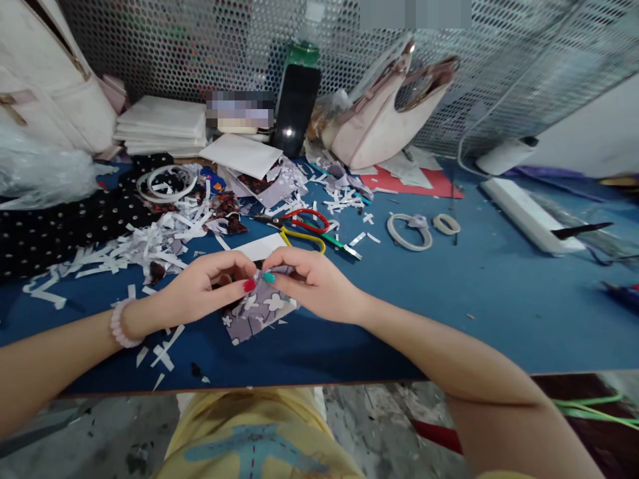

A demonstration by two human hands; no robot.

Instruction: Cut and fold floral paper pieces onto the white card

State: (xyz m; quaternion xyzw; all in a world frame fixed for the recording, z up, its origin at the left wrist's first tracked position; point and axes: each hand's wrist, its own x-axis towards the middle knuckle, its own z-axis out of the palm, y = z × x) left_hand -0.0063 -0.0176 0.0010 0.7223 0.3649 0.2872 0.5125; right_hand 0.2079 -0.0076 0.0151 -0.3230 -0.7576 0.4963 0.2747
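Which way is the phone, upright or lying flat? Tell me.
Upright. The phone's long sides run upward, its dark face turns toward the camera, and a green bottle shows behind its top. Whether they touch, I cannot tell.

Illumination moderate, diffuse, apparently from overhead. Soft shadow darkens the bench (499,319) near its front edge. Point glare on the black slab (298,100). Perforated panel (489,60) smeared at upper right; margins stretched; two patches pixelated.
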